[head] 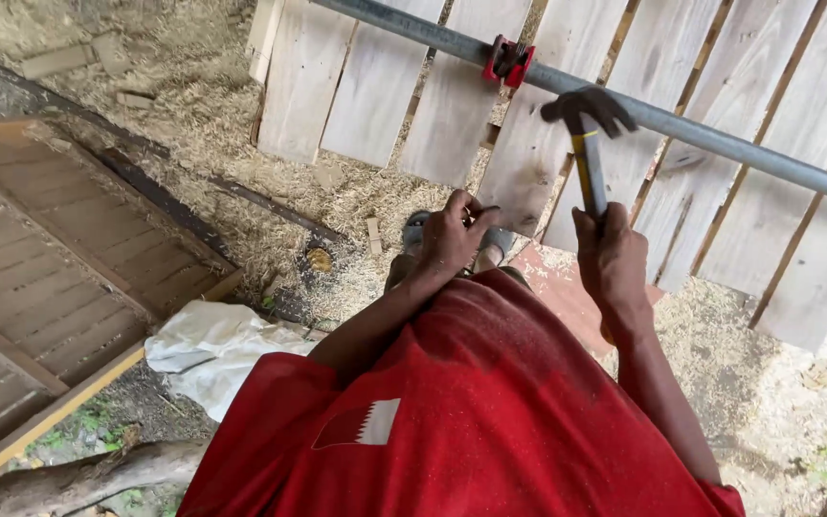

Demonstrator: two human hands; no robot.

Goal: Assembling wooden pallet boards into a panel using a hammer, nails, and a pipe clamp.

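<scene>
Here, one claw hammer is showing, w/ a dark head and a yellow-and-grey handle, plus one grey metal pipe running diagonally across approx. seven pale wooden boards, and one red clamp sitting on that pipe. The hammer is standing upright just in front of the pipe, its head touching or nearly touching it; can't tell which. The right hand is wrapping the handle's lower end, grip pressed tight round it. The left hand is hovering near a board's lower edge, fingers curling together and pinching sth. too small to make out. A red shirt is blocking the lower view. Sawdust is covering the ground, w/ one louvered wooden panel lying at left and one white cloth beside it.
</scene>
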